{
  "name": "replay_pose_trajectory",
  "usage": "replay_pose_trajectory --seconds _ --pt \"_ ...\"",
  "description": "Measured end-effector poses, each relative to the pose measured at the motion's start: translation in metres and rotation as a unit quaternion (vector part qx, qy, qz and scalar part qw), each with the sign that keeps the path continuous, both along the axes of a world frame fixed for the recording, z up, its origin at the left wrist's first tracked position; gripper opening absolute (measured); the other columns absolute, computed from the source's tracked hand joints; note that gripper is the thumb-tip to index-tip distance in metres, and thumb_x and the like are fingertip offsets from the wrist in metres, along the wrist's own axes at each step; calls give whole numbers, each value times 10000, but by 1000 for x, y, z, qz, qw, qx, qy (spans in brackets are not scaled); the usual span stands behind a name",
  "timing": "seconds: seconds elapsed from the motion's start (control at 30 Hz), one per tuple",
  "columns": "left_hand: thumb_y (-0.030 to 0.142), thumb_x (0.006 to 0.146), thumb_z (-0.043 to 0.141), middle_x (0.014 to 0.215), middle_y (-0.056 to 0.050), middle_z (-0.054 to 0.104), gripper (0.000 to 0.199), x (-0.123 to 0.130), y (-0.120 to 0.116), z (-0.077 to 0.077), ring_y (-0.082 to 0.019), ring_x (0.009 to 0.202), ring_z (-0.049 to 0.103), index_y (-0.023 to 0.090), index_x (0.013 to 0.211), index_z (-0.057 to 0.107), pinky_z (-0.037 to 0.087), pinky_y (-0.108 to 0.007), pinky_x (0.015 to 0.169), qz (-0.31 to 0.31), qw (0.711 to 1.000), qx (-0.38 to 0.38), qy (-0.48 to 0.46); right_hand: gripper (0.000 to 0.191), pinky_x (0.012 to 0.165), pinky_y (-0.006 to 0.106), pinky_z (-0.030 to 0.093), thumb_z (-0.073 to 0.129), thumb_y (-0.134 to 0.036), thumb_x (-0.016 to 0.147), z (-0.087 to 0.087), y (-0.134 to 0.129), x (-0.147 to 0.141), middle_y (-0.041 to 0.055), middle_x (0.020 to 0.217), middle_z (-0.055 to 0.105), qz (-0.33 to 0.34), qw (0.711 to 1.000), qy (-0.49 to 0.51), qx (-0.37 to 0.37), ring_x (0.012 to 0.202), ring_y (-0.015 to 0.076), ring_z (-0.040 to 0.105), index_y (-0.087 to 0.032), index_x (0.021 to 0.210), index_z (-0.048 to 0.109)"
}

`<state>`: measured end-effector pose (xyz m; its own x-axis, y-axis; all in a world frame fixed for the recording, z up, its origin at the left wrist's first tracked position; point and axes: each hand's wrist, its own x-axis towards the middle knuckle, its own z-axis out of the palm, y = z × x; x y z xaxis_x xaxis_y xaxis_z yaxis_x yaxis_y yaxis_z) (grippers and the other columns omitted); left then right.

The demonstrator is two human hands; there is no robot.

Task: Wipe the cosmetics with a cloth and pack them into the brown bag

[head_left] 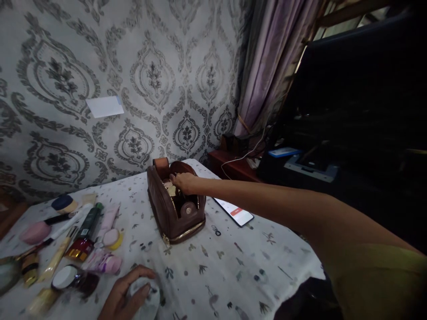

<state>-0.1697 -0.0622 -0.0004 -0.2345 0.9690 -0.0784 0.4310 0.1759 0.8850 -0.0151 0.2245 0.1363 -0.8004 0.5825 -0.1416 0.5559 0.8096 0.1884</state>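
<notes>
A brown leather toiletry bag (160, 204) stands unzipped on the table, its gold zipper and round snap showing. My right hand (186, 183) reaches into its opening, fingers curled at a pale, gold-toned item (171, 189); whether it grips that item is hard to see. At the front edge my left hand (125, 295) is curled around a whitish round container (148, 302), blurred and partly covered by the fingers. Just left of that hand lie a pink-and-purple tube (103, 261) and a dark jar with a white lid (65, 276).
Several cosmetics crowd the left side, among them a dark green tube (90, 222), a pink sponge (35, 232) and a red jar (80, 250). A lit phone (235, 212) lies right of the bag under my forearm. Patterned wallpaper backs the table (207, 271).
</notes>
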Motion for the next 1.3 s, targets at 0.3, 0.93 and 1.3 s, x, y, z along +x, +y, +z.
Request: replay_pose_trajectory --seconds 0.3,0.93,1.3 --pt "579 856 569 1034 -57 723 403 -1 7 1 -282 1026 641 234 997 721 490 -346 931 -57 998 14 1 328 797 300 528 613 -25 830 21 -11 5 209 1079 726 9 1000 18 17 1008 284 707 -64 1153 659" --pt "308 806 610 695 15 601 147 21 5 34 -118 629 486 171 752 599 353 -215 569 -124 988 79 -42 444 522 232 317 554 -461 908 -113 -152 -4 -38 531 433 97 770 494 -392 530 108 416 -182 568 493" --pt "323 911 493 839 -7 660 174 -13 -46 86 -165 749 617 215 962 619 447 -250 689 57 977 140 152 178 561 227 380 590 -323 810 -134 -168 -61 -26 623 563 80 747 460 -473 589 129 506 -162 818 667"
